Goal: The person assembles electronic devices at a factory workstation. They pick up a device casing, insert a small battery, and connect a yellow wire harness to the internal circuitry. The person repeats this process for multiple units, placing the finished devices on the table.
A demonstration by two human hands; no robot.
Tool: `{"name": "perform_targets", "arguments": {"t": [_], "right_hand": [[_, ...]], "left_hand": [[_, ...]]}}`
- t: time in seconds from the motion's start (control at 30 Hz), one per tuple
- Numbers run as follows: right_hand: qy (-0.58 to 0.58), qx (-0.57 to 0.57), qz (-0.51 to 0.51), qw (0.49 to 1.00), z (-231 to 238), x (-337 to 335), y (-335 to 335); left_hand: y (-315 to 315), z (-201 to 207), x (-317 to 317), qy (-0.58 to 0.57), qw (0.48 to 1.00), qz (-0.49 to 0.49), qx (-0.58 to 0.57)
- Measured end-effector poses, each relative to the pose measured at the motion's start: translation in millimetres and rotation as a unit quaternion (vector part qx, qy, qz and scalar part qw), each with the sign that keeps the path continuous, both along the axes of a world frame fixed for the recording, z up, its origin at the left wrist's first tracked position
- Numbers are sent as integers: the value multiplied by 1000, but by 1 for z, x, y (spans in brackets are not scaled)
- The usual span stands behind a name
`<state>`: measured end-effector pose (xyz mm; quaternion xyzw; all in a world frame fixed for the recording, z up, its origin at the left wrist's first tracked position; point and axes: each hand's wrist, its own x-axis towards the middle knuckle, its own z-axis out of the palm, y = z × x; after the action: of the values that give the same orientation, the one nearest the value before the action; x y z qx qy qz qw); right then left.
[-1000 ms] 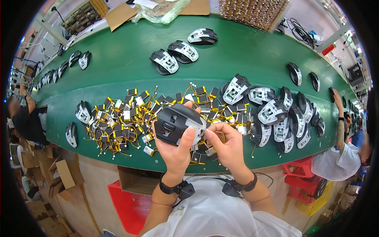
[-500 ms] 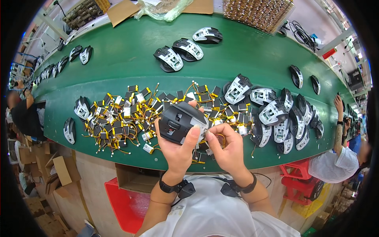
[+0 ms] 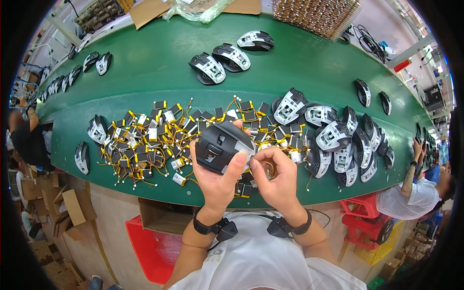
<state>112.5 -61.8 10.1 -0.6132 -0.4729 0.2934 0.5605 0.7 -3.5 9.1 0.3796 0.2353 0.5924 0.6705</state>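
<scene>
My left hand (image 3: pixel 216 187) is closed around a black and silver computer mouse (image 3: pixel 218 146), tilted above the bench, its thumb on the silver part. The thumb and fingers of my right hand (image 3: pixel 277 182) pinch together at the mouse's silver end; whatever is between the fingertips is too small and covered to make out. Under and around both hands lies a loose heap of small battery packs (image 3: pixel 140 155) with yellow tape, thin wires and white plugs. A cluster of partly open mice (image 3: pixel 334 136) sits right of my hands.
Two mice (image 3: pixel 82 157) lie left of the heap. Three more (image 3: pixel 231 57) rest farther back on the green bench (image 3: pixel 159 63). A red bin (image 3: pixel 145 251) and cardboard box (image 3: pixel 164 216) stand below the front edge. Another person (image 3: pixel 411 193) works at the right.
My hands stay at the mouse, which has turned very slightly; my right fingertips still press at its silver end. The person at the right has lowered an arm toward the bench.
</scene>
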Motion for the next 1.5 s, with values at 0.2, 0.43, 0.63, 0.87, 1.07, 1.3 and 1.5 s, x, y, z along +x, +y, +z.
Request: {"name": "perform_targets", "arguments": {"t": [0.2, 0.43, 0.63, 0.87, 1.07, 1.3, 1.5], "right_hand": [[202, -44, 15, 978, -5, 5, 2], [218, -51, 15, 974, -4, 2, -3], [232, -63, 20, 970, -6, 5, -1], [235, -43, 19, 971, -10, 3, -2], [252, -51, 21, 966, -8, 6, -1], [296, -65, 37, 952, -10, 8, 0], [325, -83, 71, 939, 0, 7, 3]], "left_hand": [[0, 2, -2, 7, 1000, 0, -9], [-1, 0, 2, 6, 1000, 5, 6], [0, -2, 1, -1, 1000, -3, -1], [0, -5, 3, -2, 1000, 4, 0], [-1, -6, 3, 9, 1000, 1, 9], [-2, -6, 3, -2, 1000, 3, 10], [-1, -4, 0, -22, 1000, -8, -11]]}}
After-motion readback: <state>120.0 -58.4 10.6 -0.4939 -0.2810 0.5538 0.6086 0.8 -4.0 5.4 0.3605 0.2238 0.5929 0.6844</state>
